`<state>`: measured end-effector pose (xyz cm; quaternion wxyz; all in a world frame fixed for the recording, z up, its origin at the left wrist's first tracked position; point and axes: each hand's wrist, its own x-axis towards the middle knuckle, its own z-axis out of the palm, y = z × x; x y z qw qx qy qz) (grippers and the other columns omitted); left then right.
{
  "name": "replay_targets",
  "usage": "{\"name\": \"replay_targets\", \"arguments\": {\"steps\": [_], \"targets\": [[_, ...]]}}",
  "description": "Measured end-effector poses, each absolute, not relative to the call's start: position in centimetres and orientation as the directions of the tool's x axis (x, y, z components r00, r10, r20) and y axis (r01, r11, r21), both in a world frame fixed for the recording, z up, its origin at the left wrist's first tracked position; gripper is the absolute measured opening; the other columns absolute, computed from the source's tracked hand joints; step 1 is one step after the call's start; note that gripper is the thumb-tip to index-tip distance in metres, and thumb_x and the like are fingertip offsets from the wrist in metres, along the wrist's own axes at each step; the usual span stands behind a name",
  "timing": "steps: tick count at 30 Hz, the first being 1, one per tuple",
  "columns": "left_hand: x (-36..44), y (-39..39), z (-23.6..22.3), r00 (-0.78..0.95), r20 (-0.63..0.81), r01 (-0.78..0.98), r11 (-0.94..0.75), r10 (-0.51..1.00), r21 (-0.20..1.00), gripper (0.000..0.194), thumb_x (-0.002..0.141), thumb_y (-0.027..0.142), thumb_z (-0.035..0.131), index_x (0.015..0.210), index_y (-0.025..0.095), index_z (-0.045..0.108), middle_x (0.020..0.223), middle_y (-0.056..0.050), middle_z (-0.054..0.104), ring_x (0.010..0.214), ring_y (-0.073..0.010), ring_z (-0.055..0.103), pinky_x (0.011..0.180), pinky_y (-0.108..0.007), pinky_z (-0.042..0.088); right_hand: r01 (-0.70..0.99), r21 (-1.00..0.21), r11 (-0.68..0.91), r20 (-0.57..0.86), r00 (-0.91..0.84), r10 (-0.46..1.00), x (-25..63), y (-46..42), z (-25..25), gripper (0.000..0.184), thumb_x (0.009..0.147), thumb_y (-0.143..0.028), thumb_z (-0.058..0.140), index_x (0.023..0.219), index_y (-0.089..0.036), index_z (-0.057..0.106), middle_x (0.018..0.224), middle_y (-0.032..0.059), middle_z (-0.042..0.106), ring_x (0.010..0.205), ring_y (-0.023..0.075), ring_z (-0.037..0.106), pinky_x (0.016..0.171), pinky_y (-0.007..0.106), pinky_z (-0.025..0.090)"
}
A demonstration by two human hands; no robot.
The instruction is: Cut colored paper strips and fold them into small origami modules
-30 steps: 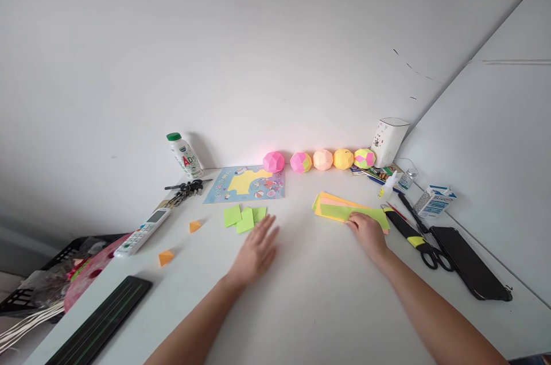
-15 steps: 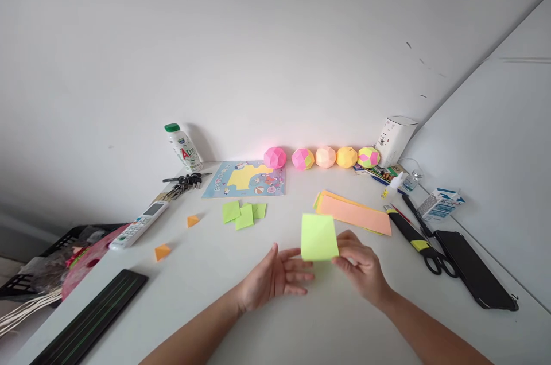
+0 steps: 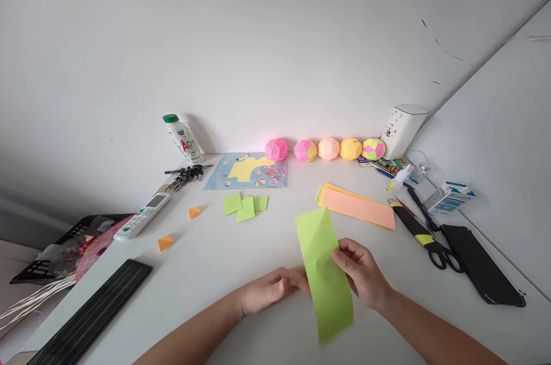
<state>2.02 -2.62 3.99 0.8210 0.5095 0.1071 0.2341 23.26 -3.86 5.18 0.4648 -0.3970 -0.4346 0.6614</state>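
Observation:
I hold a long green paper strip (image 3: 325,273) upright above the white table (image 3: 224,273), near its front edge. My right hand (image 3: 364,276) pinches the strip's right edge with thumb and fingers. My left hand (image 3: 269,290) grips its left edge, fingers curled. Behind the strip lies a stack of paper strips (image 3: 357,207) with a peach one on top. Three small green squares (image 3: 245,205) lie left of centre, and two folded orange triangles (image 3: 166,243) farther left.
Five paper balls (image 3: 329,148) line the wall beside a white box (image 3: 402,131). Scissors (image 3: 424,236), a black case (image 3: 482,264), a glue bottle (image 3: 400,177) and a small carton (image 3: 447,197) lie right. A bottle (image 3: 183,140), keys (image 3: 185,177), a remote (image 3: 142,216), a picture sheet (image 3: 247,171) and a black bar (image 3: 92,316) are left.
My right hand lifted the green strip off the stack and brought it to the front. My left hand came off the table and took hold of it. The strip now hangs unfolded, full length.

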Motion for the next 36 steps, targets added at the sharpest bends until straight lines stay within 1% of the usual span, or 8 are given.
{"name": "replay_targets", "arguments": {"steps": [8,11,16,20,24,28,31,36], "targets": [[2.5,-2.4,2.6,0.622,-0.225,-0.246,0.46,0.75,0.853,0.044,0.074,0.042,0.066,0.106,0.013,0.06,0.097,-0.013,0.068,0.086,-0.026,0.065,0.076,-0.039,0.049,-0.027,-0.973,-0.229,-0.198,-0.417,0.887,22.4,-4.1,4.0,0.029,0.089,-0.038,0.049,0.109,-0.018,0.049,0.079,0.0044,0.067,0.068,0.0166,0.064,0.06,0.029,0.052],[2.4,-1.8,2.8,0.515,-0.282,-0.313,0.484,0.809,0.817,0.038,0.074,0.037,0.067,0.101,0.012,0.062,0.096,-0.014,0.069,0.086,-0.026,0.065,0.078,-0.039,0.05,0.215,-0.975,0.065,-0.017,-0.36,0.933,22.7,-3.8,2.6,0.035,0.092,-0.031,0.039,0.125,-0.02,0.035,0.103,0.0114,0.063,0.079,0.0193,0.065,0.062,0.033,0.055],[2.1,-1.3,2.8,0.469,-0.291,-0.393,0.492,0.834,0.777,0.039,0.074,0.034,0.067,0.106,0.014,0.06,0.098,-0.012,0.068,0.083,-0.0226,0.066,0.076,-0.036,0.051,0.515,-0.405,0.756,0.499,-0.568,0.654,23.2,-3.2,2.5,0.046,0.086,-0.012,0.046,0.13,-0.023,0.04,0.141,0.0147,0.032,0.13,0.0302,0.03,0.097,0.049,0.04],[2.2,-1.7,2.9,0.471,-0.248,-0.349,0.437,0.847,0.829,0.035,0.076,0.035,0.065,0.105,0.015,0.06,0.096,-0.01,0.068,0.082,-0.0212,0.064,0.072,-0.033,0.05,0.331,-0.292,0.897,0.568,-0.695,0.441,23.0,-3.7,4.0,0.029,0.084,-0.02,0.052,0.113,-0.022,0.056,0.121,0.0129,0.053,0.117,0.028,0.044,0.093,0.046,0.042],[2.2,-2.0,3.3,0.567,-0.177,-0.216,0.353,0.805,0.911,0.026,0.077,0.034,0.064,0.095,0.015,0.062,0.077,-0.005,0.067,0.062,-0.0137,0.061,0.059,-0.025,0.048,0.292,-0.561,0.775,0.562,-0.553,0.615,22.8,-4.1,4.1,0.014,0.086,-0.023,0.049,0.095,-0.021,0.06,0.095,0.0083,0.059,0.081,0.0177,0.058,0.069,0.032,0.051],[2.1,-2.3,3.4,0.711,-0.149,-0.116,0.324,0.687,0.939,0.028,0.08,0.038,0.059,0.093,0.013,0.061,0.066,-0.005,0.064,0.058,-0.0147,0.06,0.057,-0.026,0.047,0.44,-0.796,0.415,0.348,-0.228,0.909,22.8,-3.7,3.7,0.01,0.081,-0.029,0.058,0.08,-0.02,0.061,0.114,0.0104,0.048,0.1,0.0228,0.053,0.078,0.034,0.05],[2.1,-2.4,3.3,0.742,-0.152,-0.104,0.336,0.653,0.936,0.034,0.079,0.04,0.06,0.099,0.013,0.06,0.072,-0.008,0.065,0.065,-0.0183,0.063,0.058,-0.027,0.048,0.261,-0.953,0.154,0.082,-0.265,0.961,22.8,-3.4,3.8,0.021,0.083,-0.037,0.056,0.094,-0.02,0.059,0.121,0.0108,0.046,0.095,0.0208,0.057,0.074,0.032,0.052],[1.8,-2.5,3.5,0.739,-0.16,-0.094,0.335,0.654,0.938,0.038,0.083,0.046,0.051,0.099,0.013,0.062,0.078,-0.008,0.065,0.069,-0.0184,0.061,0.064,-0.029,0.047,0.046,-0.993,-0.104,-0.114,-0.314,0.942,22.7,-3.4,3.9,0.023,0.082,-0.039,0.058,0.085,-0.017,0.054,0.079,0.0025,0.06,0.075,0.0164,0.06,0.065,0.028,0.05]]}}
